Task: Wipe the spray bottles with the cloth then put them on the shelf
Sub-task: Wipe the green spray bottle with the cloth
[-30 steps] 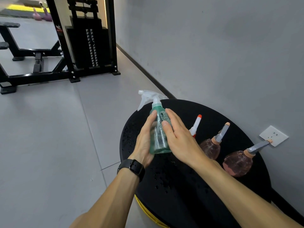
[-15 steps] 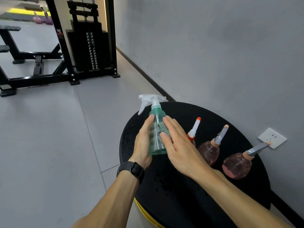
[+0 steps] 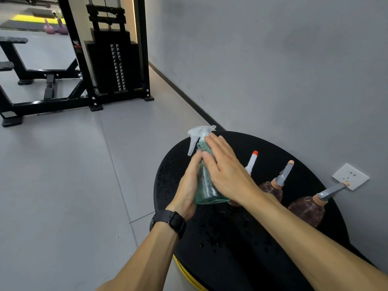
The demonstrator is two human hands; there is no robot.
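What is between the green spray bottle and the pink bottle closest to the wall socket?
In the head view, between the green spray bottle and that pink bottle stand a white nozzle with red tip and another pink bottle.

Both forearms come in bare from the bottom edge and converge toward 12 o'clock. The left hand (image 3: pixel 189 185) is wrapped around one side of what it grips, palm turned inward, thumb lying up along the front toward 1 o'clock, and a dark watch band circles its wrist. The right hand (image 3: pixel 225 171) lies flat against the opposite side, its fingers (image 3: pixel 216 143) straight, close together and pointing toward 11 o'clock. The right forearm crosses in from 5 o'clock, the left from 7 o'clock.
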